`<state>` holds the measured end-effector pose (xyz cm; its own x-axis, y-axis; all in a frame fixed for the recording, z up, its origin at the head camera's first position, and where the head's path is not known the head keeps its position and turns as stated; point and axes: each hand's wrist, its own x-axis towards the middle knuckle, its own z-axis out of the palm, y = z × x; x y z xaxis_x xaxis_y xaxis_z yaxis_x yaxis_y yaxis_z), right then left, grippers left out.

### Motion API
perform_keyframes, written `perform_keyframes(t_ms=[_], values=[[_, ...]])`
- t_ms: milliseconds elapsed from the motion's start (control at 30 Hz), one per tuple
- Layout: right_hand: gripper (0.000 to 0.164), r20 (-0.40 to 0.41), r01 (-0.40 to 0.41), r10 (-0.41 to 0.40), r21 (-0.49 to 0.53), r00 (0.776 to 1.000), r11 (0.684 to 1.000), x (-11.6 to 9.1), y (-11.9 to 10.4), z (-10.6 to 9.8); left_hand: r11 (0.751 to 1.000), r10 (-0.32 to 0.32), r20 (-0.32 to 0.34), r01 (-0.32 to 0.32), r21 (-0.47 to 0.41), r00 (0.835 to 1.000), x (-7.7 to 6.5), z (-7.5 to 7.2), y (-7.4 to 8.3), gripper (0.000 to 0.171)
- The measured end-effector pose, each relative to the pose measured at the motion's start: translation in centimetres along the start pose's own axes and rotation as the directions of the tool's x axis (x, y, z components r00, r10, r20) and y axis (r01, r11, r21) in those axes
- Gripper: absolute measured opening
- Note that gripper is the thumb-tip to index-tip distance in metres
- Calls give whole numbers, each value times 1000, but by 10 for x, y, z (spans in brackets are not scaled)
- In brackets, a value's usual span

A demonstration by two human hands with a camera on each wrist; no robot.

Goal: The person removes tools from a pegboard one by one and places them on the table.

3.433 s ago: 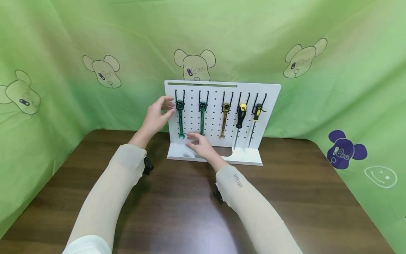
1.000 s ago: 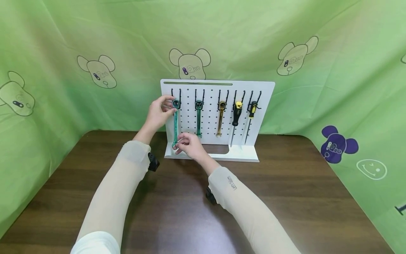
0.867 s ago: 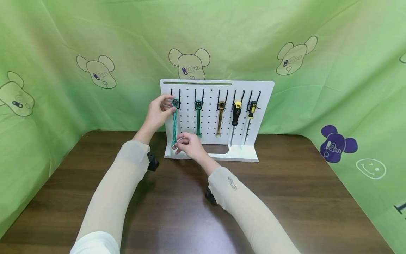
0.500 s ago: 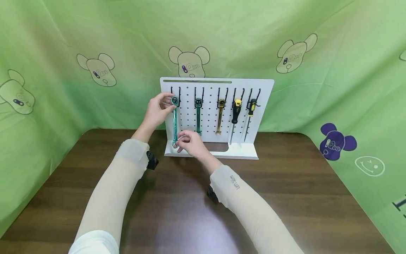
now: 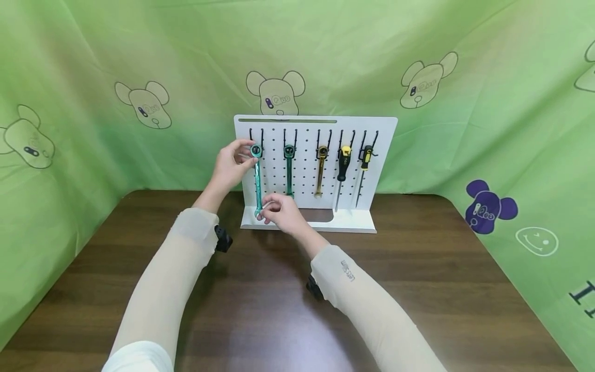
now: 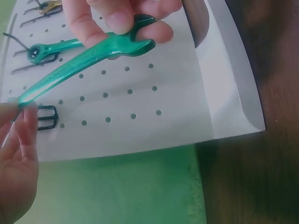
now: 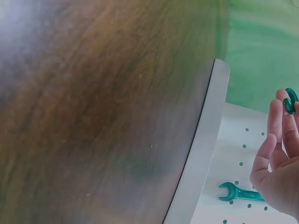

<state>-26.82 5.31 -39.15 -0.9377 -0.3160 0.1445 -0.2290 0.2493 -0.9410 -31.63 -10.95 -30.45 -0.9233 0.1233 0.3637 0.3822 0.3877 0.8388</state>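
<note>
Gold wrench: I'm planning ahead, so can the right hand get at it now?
Probably not straight away: the right hand pinches a green wrench by its lower end, though nothing seems to block the gold wrench.

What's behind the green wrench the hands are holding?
Behind the wrench is the white board, full of holes, and a black hook near the wrench's top. Bits right behind the wrench, left hand and right hand are covered, so I can't see them.
</note>
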Motion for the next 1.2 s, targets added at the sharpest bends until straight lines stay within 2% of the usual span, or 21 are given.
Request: perform_keyframes(t_ms=[400,867,1200], values=[[12,-12,-10,9,-19,1000,1000,-9,-1,-2,999,33,-30,-34,-18,999,-10,4,0,37],[14,27,7,-7,-7,1000,1000,-16,-4,-4,997,62,-54,-64,-48,997,-23,2,4,37],[14,23,40,-40,-6,999,999,-18,-9,-4,992,95,-68,-100,-77,993,-24,0,6,37]])
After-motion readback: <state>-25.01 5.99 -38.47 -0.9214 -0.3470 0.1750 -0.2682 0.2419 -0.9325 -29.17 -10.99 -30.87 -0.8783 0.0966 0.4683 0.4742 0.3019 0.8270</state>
